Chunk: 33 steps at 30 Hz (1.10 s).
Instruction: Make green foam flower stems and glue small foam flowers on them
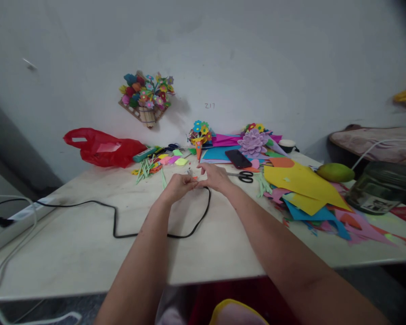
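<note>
My left hand point(178, 188) and my right hand point(214, 177) meet above the middle of the table. Left thumb and fingers are pinched together. My right hand's fingers are bent, its thumb touching the left fingertips. A tiny orange piece point(195, 178) shows at the fingertips; its kind cannot be made out. A black cord point(203, 217) loops under my left forearm and ends out of sight beneath my right hand. Just behind the hands is a small pale item point(190, 171), mostly hidden. Black-handled scissors point(245, 176) lie right of my right hand.
Left are a power strip point(6, 230) and a red plastic bag point(104, 148). A paper flower bouquet point(199, 134), phone point(238, 159) and lilac flower point(253, 142) stand or lie at the back. Right are yellow sheets point(299, 180), a green mango point(334, 172) and a glass jar point(380, 187).
</note>
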Each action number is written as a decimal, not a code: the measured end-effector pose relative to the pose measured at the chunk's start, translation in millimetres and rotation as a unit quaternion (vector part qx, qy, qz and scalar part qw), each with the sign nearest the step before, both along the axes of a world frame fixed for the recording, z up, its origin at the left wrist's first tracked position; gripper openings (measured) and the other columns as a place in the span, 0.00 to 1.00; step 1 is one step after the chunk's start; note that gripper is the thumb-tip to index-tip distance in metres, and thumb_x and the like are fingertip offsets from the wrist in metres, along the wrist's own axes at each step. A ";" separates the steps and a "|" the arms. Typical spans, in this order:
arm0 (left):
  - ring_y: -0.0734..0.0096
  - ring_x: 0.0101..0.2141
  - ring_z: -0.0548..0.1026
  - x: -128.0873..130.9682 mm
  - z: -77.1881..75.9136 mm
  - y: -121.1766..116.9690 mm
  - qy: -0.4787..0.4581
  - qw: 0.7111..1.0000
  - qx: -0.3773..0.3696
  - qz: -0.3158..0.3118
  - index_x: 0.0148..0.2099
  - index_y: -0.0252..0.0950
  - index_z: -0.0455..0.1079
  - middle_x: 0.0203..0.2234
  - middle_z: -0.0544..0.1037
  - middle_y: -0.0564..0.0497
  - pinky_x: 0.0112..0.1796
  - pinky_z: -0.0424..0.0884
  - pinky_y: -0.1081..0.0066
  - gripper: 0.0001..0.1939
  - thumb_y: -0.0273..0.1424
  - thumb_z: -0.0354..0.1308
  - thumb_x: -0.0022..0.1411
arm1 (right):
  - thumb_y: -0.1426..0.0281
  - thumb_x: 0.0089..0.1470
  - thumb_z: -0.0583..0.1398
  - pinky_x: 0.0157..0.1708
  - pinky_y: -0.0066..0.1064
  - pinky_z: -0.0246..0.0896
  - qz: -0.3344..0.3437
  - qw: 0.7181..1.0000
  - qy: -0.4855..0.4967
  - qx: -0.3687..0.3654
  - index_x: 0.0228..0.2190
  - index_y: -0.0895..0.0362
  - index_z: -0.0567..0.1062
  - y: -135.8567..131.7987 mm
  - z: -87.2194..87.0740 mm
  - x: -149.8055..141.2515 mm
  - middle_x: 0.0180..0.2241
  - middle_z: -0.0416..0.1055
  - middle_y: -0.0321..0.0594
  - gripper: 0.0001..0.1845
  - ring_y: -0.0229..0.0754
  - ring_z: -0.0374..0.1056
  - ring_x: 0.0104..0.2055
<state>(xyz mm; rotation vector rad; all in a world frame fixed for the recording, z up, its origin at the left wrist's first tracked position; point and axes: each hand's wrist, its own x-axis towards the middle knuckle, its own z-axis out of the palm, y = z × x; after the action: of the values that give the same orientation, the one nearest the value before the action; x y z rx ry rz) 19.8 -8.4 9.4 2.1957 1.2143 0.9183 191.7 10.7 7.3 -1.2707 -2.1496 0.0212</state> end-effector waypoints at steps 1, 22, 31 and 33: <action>0.77 0.21 0.65 0.3 0.1 -0.1 0.017 1.000 0.008 0.002 0.28 0.32 0.73 0.17 0.71 0.53 0.23 0.58 0.76 0.11 0.35 0.54 0.50 | 0.53 0.32 0.65 0.28 0.27 0.47 -0.001 1.000 -0.002 -0.001 0.44 0.51 0.65 -0.2 -0.1 -0.1 0.34 0.69 0.34 0.35 0.41 0.64 0.38; 0.75 0.20 0.66 1.6 -10.4 6.3 -0.015 1.000 0.007 0.019 0.26 0.34 0.70 0.16 0.70 0.53 0.23 0.60 0.75 0.09 0.33 0.52 0.51 | 0.56 0.32 0.66 0.31 0.28 0.51 0.044 0.997 0.012 0.066 0.45 0.54 0.65 -3.5 2.2 -1.1 0.37 0.68 0.38 0.37 0.41 0.63 0.39; 0.78 0.20 0.68 -0.9 -5.4 1.0 -0.253 0.956 -0.151 0.002 0.29 0.30 0.70 0.25 0.76 0.46 0.26 0.67 0.72 0.18 0.43 0.59 0.47 | 0.63 0.43 0.62 0.28 0.25 0.52 0.013 0.985 0.172 0.025 0.26 0.56 0.73 5.2 -1.0 -0.8 0.26 0.69 0.34 0.10 0.34 0.62 0.28; 0.78 0.21 0.68 -1.6 -4.9 0.0 -0.266 0.952 -0.152 -0.002 0.29 0.30 0.70 0.25 0.75 0.47 0.27 0.67 0.72 0.18 0.43 0.59 0.47 | 0.62 0.41 0.63 0.27 0.26 0.53 0.012 0.981 0.192 0.002 0.20 0.57 0.72 7.4 -3.6 -2.0 0.22 0.69 0.33 0.11 0.35 0.62 0.27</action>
<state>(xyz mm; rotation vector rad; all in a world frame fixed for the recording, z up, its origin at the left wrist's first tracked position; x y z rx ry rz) 18.2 -8.4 4.5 1.5678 1.0032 1.1397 189.7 18.1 3.7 -1.1314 -1.8311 0.2518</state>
